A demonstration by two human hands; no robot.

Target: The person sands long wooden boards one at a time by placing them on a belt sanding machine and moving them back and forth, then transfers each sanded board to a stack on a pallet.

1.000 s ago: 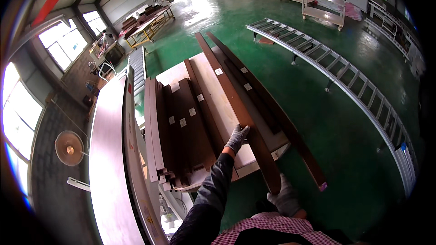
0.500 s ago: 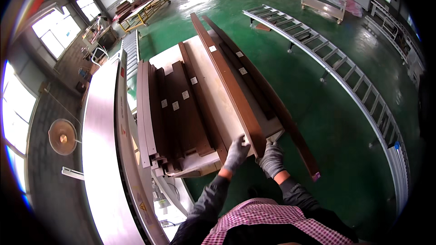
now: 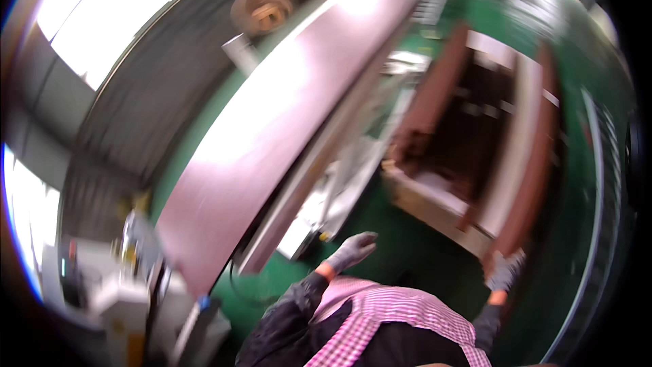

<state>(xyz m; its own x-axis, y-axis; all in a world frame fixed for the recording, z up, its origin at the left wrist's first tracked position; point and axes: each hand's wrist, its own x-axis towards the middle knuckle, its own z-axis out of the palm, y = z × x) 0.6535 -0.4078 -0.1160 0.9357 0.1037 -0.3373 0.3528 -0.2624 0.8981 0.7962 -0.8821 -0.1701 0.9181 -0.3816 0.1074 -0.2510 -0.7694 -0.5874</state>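
My left hand (image 3: 352, 250), in a grey work glove, is off the boards over the green floor, its fingers stretched out and nothing in them. At the near end of a long reddish-brown board (image 3: 531, 187), my right hand (image 3: 506, 272), gloved too, grips that end; motion blurs its fingers. The board lies along the right side of a pale-topped table (image 3: 435, 216). Several dark brown boards (image 3: 483, 136) with small white labels lie to its left on the same table.
A long machine with a pale pinkish top (image 3: 292, 105) stands left of the table. White and grey equipment (image 3: 122, 306) is at the lower left. A metal roller track (image 3: 598, 183) runs along the right. A round brown fan-like thing (image 3: 263, 8) is near the wall.
The view has swung left. My left hand has let go of the reddish-brown board and moved away to the left. My right hand stays at the board's near end.
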